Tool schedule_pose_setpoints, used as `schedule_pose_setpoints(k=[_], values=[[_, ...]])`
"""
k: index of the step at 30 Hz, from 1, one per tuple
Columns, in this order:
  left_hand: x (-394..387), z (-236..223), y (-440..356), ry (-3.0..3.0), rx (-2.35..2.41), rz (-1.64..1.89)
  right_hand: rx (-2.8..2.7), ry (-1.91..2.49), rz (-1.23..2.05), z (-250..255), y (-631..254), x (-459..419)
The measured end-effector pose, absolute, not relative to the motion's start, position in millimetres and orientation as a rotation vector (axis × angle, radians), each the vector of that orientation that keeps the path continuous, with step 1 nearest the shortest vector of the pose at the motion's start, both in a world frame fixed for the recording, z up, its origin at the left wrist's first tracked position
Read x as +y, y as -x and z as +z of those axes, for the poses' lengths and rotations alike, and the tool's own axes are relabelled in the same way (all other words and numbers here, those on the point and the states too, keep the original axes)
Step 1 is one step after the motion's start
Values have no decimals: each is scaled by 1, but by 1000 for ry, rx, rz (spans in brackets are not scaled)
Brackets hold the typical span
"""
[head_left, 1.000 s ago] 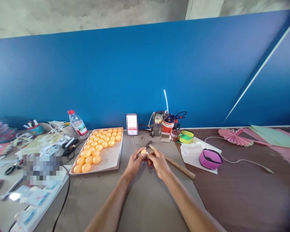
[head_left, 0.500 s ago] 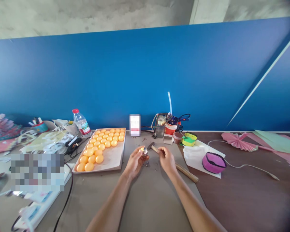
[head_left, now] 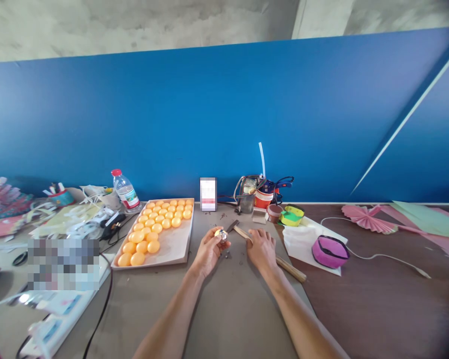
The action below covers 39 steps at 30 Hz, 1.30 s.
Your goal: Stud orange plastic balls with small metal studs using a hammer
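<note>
Between its fingertips my left hand (head_left: 208, 250) pinches a small ball (head_left: 221, 235), shiny silver on one side and yellow-orange on another. Whether foil or another coating gives the shine I cannot tell. My right hand (head_left: 262, 249) lies palm down across the wooden handle of a hammer (head_left: 243, 232), fingers spread. The dark hammer head rests just right of the ball, and the handle's end sticks out beyond my right wrist. Small dark bits (head_left: 227, 255) are scattered on the mat between my hands.
Left of my hands is a shallow tray (head_left: 174, 253) with many orange balls. Behind stand a blurred upright card (head_left: 208, 194), a jar (head_left: 246, 203) and a red cup (head_left: 264, 199). A purple band (head_left: 330, 251) lies right; a power strip (head_left: 56, 321) and cables lie left.
My right hand has lowered from a raised, curled pose to lie with spread fingers over the hammer handle. The ball has turned slightly in my left fingertips.
</note>
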<state>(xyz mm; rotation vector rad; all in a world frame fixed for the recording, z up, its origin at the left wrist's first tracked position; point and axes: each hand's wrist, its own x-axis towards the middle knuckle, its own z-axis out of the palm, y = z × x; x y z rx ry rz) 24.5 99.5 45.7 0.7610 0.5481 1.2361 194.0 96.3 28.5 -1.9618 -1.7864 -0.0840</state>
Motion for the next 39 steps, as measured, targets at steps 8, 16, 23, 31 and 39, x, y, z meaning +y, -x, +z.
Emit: schedule_pose_setpoints(k=[8, 16, 23, 31, 39], values=[[102, 43, -25, -729, 616, 1273, -1821, 2033, -51, 28, -193, 95], [102, 45, -24, -725, 565, 1256, -1820, 2130, -25, 30, -194, 95], [105, 50, -17, -639, 453, 1223, -1848, 2158, -5, 27, -196, 96], [105, 51, -14, -549, 421, 1196, -1837, 2124, -1, 23, -197, 98], [105, 48, -17, -648, 511, 1214, -1840, 2144, 26, 24, -197, 98]])
